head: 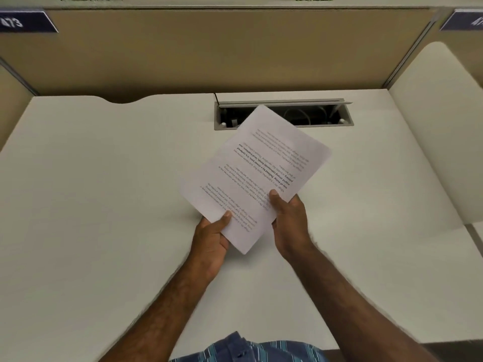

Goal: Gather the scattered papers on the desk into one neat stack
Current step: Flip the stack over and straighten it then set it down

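Both of my hands hold a small stack of white printed papers [257,176] above the middle of the white desk [104,205]. The sheets are turned diagonally, with the text upside down to me, and their far corner overlaps the cable slot. My left hand [213,237] grips the near left edge, thumb on top. My right hand [288,220] pinches the near right edge, thumb pressed on the page. The edges of the sheets look roughly lined up. No other loose paper shows on the desk.
An open grey cable slot [326,114] with wires inside sits at the back of the desk. Beige partition walls [235,48] close off the back and sides. Blue number plates [23,22] hang at the upper corners. A neighbouring desk [444,126] lies to the right.
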